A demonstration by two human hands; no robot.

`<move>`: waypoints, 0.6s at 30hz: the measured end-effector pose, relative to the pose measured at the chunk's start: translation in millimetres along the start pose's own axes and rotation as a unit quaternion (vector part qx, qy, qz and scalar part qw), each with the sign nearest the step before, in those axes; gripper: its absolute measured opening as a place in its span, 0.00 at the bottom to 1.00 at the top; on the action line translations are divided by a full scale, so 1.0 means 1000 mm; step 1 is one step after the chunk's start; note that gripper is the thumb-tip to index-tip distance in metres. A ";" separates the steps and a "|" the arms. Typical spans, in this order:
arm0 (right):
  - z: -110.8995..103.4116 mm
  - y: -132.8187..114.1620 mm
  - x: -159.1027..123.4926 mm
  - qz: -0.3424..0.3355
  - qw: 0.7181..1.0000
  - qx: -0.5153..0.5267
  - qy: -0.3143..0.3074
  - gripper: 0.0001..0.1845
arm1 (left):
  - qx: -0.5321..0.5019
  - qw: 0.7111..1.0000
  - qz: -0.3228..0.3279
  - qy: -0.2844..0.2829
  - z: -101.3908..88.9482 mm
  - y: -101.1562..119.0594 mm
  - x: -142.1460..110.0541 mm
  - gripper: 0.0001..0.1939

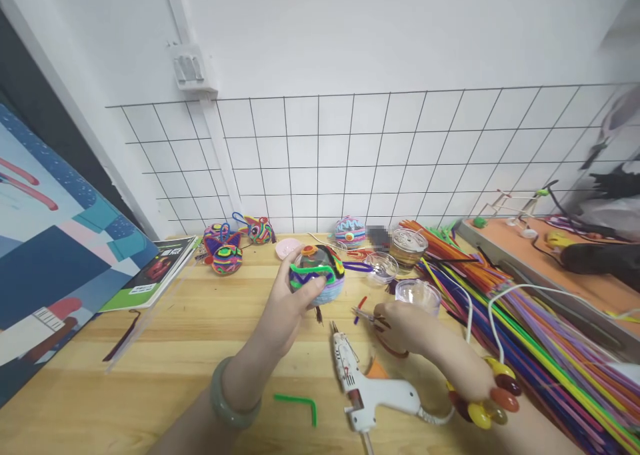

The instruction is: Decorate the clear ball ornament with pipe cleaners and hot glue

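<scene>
My left hand [295,295] is wrapped round a ball-shaped ornament [315,275], part clear and part covered with green, purple, yellow and light blue strips. A blue loop stands out from its right side and a dark tassel hangs below. Over the table to the right, my right hand [400,325] is closed on a pair of scissors [369,315], whose blades point left. By the blade tips lie short red and blue pieces [359,309]. Between my forearms rests a white glue gun [357,381], nozzle facing away from me, and a bent green pipe cleaner [297,399] lies to its left.
Finished-looking ornaments [224,251] stand at the back left, with a striped ball [350,231] farther right. Clear plastic cups [417,297] and a lidded jar [409,248] sit behind my right hand. Pipe cleaners [530,335] cover the right side, crossed by a white cord.
</scene>
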State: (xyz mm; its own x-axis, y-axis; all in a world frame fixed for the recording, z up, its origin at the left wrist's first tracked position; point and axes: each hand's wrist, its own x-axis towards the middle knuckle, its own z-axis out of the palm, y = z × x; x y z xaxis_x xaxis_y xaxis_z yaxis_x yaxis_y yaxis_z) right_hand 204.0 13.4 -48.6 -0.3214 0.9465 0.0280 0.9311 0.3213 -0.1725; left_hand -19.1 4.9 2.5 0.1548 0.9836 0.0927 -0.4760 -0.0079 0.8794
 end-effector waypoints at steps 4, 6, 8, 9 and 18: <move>-0.021 -0.008 -0.007 -0.029 0.999 0.029 0.011 0.11 | 0.005 1.000 0.015 -0.005 0.000 -0.002 -0.001 0.36; -0.040 -0.018 -0.015 -0.055 0.997 0.058 0.020 0.13 | 0.024 0.999 0.029 -0.007 0.001 -0.002 -0.002 0.36; -0.056 -0.031 -0.025 -0.100 0.979 0.159 0.075 0.12 | 0.060 0.997 0.048 -0.010 0.002 -0.003 -0.003 0.37; -0.062 -0.038 -0.029 -0.116 0.962 0.211 0.129 0.11 | 0.080 0.995 0.058 -0.012 0.003 -0.003 -0.004 0.37; -0.054 -0.063 -0.034 -0.153 0.913 0.264 0.269 0.05 | 0.146 0.985 0.078 -0.047 0.011 -0.008 -0.011 0.39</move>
State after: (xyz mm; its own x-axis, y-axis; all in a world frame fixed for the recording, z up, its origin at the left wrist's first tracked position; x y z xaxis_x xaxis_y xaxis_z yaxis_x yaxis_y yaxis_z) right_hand 165.3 -37.7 14.6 -0.2895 0.7370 0.6107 0.5536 0.6494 -0.5213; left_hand -7.9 -7.9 -0.4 0.1854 0.9454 0.2681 -0.2339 -0.2225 0.9464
